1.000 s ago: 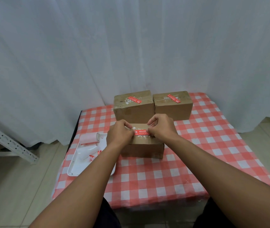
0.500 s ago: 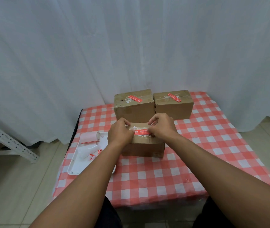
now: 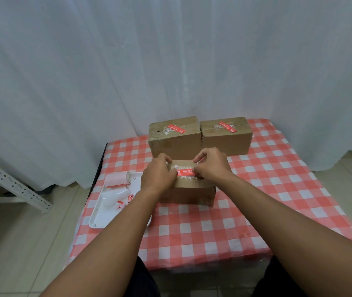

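Note:
A small brown cardboard box (image 3: 189, 192) stands in the middle of the checked table. A red sticker (image 3: 185, 172) lies across the seam on its top. My left hand (image 3: 157, 175) rests on the box's left top edge, fingers curled onto the sticker's left end. My right hand (image 3: 211, 164) is at the right end, its fingertips pinching or pressing the sticker there. The hands hide both ends of the sticker.
Two more cardboard boxes (image 3: 175, 137) (image 3: 226, 135) with red stickers stand side by side behind, against a white curtain (image 3: 170, 61). A white tray (image 3: 108, 207) at the left holds a label roll (image 3: 117, 179) and torn backing scraps. The red-and-white tablecloth (image 3: 213, 228) covers the table.
Both hands stay on the sticker with only slight finger shifts. The box has not moved.

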